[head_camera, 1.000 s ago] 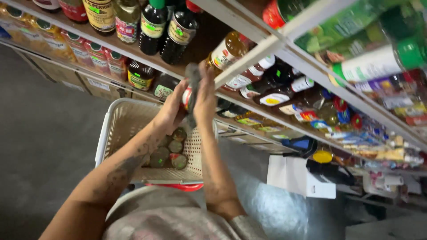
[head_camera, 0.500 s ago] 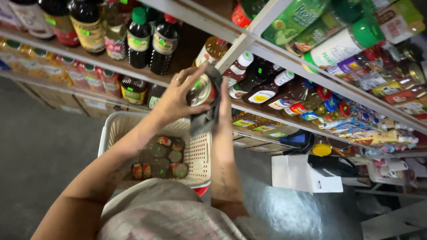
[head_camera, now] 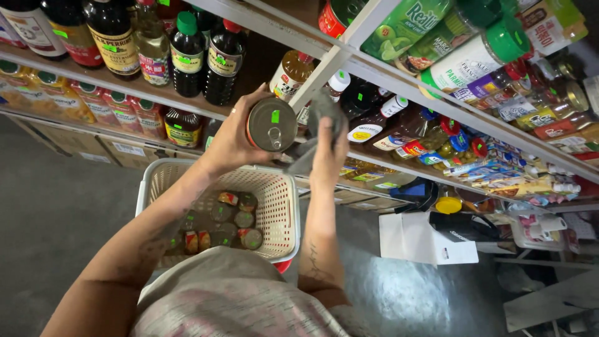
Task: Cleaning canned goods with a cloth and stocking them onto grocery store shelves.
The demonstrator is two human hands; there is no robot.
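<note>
- Nearest the camera, both forearms rise from a pale patterned top, over a grey concrete floor (head_camera: 56, 237).
- Below the arms sits a cream plastic basket (head_camera: 277, 215) with slotted walls; in it lie several small cans and jars (head_camera: 234, 218), most showing their round tops.
- The left hand (head_camera: 234, 140) is wrapped around a round tin can (head_camera: 271, 123), fingers curled behind it, the pull-tab lid tilted toward the camera with a small green sticker on it. The can is held up above the basket's far rim, in front of the shelf edge.
- The right hand (head_camera: 329, 150) is closed on a grey cloth (head_camera: 318, 128), bunched just beside the can's right edge; whether the cloth actually touches the metal is hard to tell from this angle.
- By my reading, the step in hand is wiping the can: one hand steadies, the other brings the cloth.
- The next move would call for a firm hold by the left hand while the cloth passes over lid and wall, with the can turned to reach its hidden side.
- Beyond the hands, a white shelf rail (head_camera: 324, 72) crosses the view, with dark sauce bottles (head_camera: 187, 56) on the left and green-capped shakers (head_camera: 474, 59) to the upper right.
</note>
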